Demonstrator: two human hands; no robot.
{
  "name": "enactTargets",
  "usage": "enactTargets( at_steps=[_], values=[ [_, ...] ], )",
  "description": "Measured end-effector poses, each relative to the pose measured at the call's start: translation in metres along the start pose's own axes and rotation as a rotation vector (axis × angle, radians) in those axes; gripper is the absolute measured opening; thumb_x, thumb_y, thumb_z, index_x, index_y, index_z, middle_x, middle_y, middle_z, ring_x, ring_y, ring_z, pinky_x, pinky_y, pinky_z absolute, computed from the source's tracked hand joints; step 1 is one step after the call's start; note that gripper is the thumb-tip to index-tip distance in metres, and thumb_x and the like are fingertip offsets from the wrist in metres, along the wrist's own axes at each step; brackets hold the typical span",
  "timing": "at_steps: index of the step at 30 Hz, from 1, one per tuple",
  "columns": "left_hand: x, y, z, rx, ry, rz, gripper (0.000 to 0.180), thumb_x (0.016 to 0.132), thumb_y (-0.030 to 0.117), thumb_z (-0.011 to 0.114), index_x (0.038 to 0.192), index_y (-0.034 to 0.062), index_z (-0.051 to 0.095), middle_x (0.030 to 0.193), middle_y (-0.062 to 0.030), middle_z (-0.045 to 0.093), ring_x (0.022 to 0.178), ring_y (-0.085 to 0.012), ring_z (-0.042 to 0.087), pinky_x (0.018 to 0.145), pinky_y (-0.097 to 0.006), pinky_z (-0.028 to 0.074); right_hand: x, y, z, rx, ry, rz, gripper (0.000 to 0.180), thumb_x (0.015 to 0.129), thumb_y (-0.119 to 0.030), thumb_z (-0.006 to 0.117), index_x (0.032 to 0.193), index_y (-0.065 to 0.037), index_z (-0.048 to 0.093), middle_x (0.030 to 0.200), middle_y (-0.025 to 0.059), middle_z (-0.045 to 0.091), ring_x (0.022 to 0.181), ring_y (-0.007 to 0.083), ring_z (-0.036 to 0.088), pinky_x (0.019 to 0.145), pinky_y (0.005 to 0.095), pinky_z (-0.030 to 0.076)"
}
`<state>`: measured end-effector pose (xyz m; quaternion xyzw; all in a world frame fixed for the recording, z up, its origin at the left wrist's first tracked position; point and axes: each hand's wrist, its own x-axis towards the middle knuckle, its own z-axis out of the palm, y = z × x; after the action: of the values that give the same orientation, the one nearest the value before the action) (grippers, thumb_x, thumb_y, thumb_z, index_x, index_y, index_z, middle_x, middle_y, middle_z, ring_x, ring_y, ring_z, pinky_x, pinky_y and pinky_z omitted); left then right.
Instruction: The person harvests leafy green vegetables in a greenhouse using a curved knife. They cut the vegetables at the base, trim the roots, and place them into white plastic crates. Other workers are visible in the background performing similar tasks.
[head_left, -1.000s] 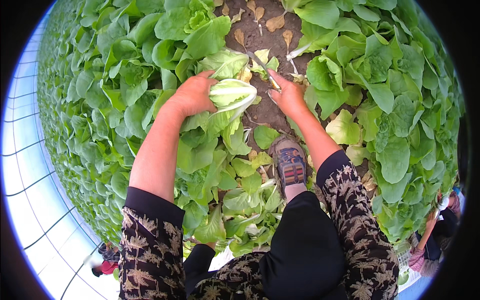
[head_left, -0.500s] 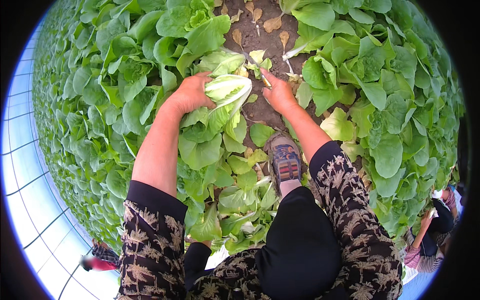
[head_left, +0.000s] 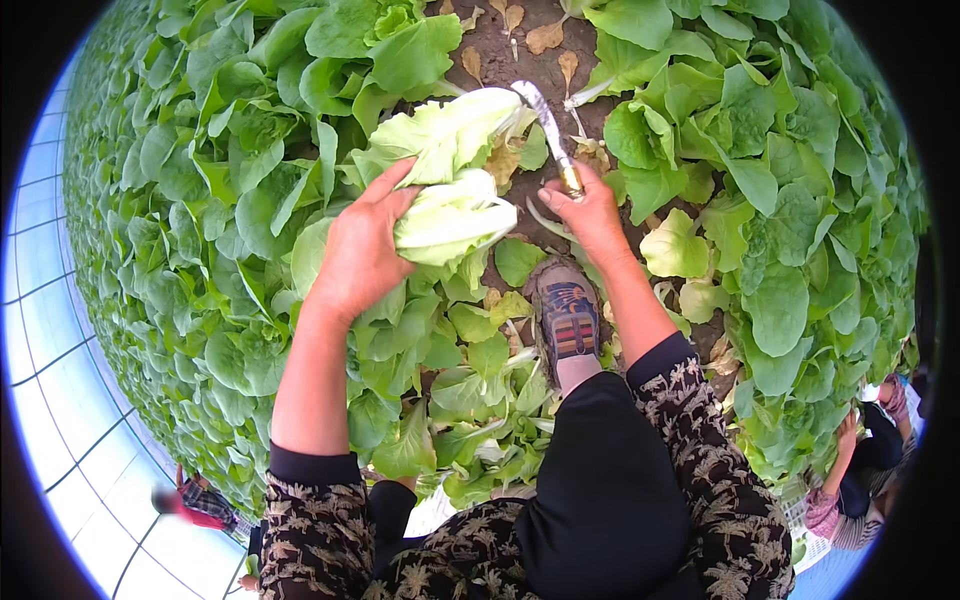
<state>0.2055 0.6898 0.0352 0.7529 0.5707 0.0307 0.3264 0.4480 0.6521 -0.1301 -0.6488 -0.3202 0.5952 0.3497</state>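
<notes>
My left hand is closed on a pale green lettuce head, its cut-looking white base pointing right. Some of those fingers are hidden under the leaves. Just beyond it, touching my fingertips, lies another leafy lettuce head with a white stem end. In my right hand is a small sickle, gripped by its yellowish handle. Its curved, shiny blade points away from me, and the tip is beside the far lettuce's stem end.
Dense green lettuce plants fill the left, with more plants on the right. Between them runs a strip of brown soil with withered leaves. My shoe stands in it. Other people crouch at the lower left and lower right.
The sickle blade has come up from among the leaves and now shows fully. The far lettuce head has tilted up beside my left hand, and that hand has moved slightly nearer me.
</notes>
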Motion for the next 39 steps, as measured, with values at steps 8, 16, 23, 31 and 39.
enactTargets(
  at_steps=[8, 16, 23, 31, 39],
  values=[
    [-0.056, 0.041, -0.013, -0.161, 0.067, 0.103, 0.046, 0.062, -0.001, 0.078, 0.107, -0.0010, 0.066, 0.140, -0.0159, 0.050, 0.120, -0.0291, 0.057, 0.099, -0.036, 0.046, -0.018, -0.080, -0.012, 0.487, -0.232, -0.376, 0.064, 0.071, -0.003, 0.080, 0.128, -0.001, 0.051, 0.106, 0.0001, 0.063, 0.092, 0.0070, 0.058, 0.080, 0.0222, 0.050],
    [-0.115, 0.056, -0.037, -0.156, 0.120, 0.075, 0.044, 0.064, 0.003, 0.078, 0.106, -0.0001, 0.066, 0.138, -0.0178, 0.051, 0.116, -0.0307, 0.060, 0.095, -0.036, 0.048, -0.061, -0.128, -0.015, 0.234, -0.284, -0.493, 0.048, 0.073, 0.000, 0.074, 0.119, -0.001, 0.059, 0.100, 0.0014, 0.064, 0.088, 0.0081, 0.059, 0.074, 0.0219, 0.050],
    [-0.194, 0.063, -0.042, -0.282, 0.220, 0.017, 0.050, 0.061, 0.000, 0.076, 0.110, -0.0007, 0.063, 0.137, -0.0147, 0.052, 0.114, -0.0313, 0.060, 0.093, -0.036, 0.050, -0.098, -0.144, -0.014, -0.244, -0.155, -0.581, 0.034, 0.075, 0.000, 0.067, 0.109, -0.003, 0.062, 0.084, -0.0018, 0.061, 0.069, 0.0044, 0.052, 0.063, 0.0193, 0.045],
    [-0.268, 0.058, -0.017, -0.768, 0.420, 0.069, 0.070, 0.055, 0.005, 0.084, 0.120, 0.0036, 0.062, 0.139, -0.0172, 0.051, 0.127, -0.0250, 0.049, 0.105, -0.034, 0.038, -0.169, -0.203, 0.047, 0.339, -0.889, -0.416, 0.075, 0.066, -0.014, 0.083, 0.132, -0.001, 0.048, 0.128, 0.0134, 0.057, 0.110, 0.0180, 0.058, 0.097, 0.0309, 0.047],
    [-0.307, 0.066, -0.009, -1.192, 0.547, 0.171, 0.081, 0.047, 0.013, 0.089, 0.123, 0.0088, 0.063, 0.148, -0.0102, 0.036, 0.130, -0.0205, 0.041, 0.109, -0.035, 0.032, -0.238, -0.261, 0.081, 0.170, -0.866, -0.509, 0.063, 0.067, -0.005, 0.080, 0.124, -0.003, 0.052, 0.100, 0.0012, 0.064, 0.078, 0.0044, 0.057, 0.059, 0.0158, 0.044]
  ],
)
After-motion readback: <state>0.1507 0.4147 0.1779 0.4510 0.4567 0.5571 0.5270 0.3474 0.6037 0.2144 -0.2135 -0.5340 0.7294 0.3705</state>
